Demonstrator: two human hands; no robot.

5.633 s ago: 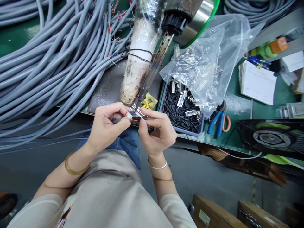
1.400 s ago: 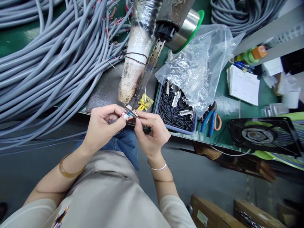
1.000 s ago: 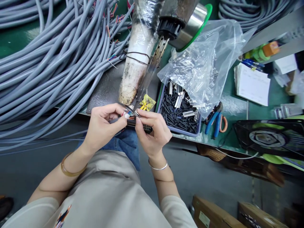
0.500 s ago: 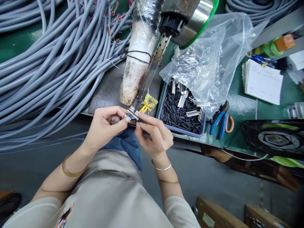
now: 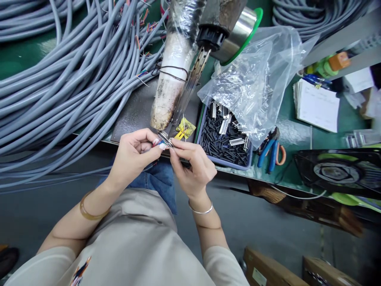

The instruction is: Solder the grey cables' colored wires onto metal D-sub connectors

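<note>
My left hand [image 5: 133, 157] is pinched on a grey cable end with coloured wires, pressing it to a small metal connector [image 5: 165, 138] at the bench edge. My right hand [image 5: 193, 167] is pinched too, holding a thin strand of solder wire [image 5: 183, 126] that rises from its fingertips beside the connector. The tip of a fixed soldering iron [image 5: 190, 85] comes down from above to the connector, next to a stained white tube [image 5: 168, 93].
Thick bundles of grey cable [image 5: 68, 75] cover the green bench on the left. A blue tray [image 5: 226, 161] of black sleeves and connectors sits right of my hands, under a clear plastic bag [image 5: 253, 79]. Blue-handled cutters [image 5: 269, 151], a fan [image 5: 336, 172] and papers [image 5: 317, 105] lie further right.
My hands have stayed at the connector under the iron tip with only small finger shifts; the right hand's fingers have drawn closer on the solder strand. The view has wobbled slightly.
</note>
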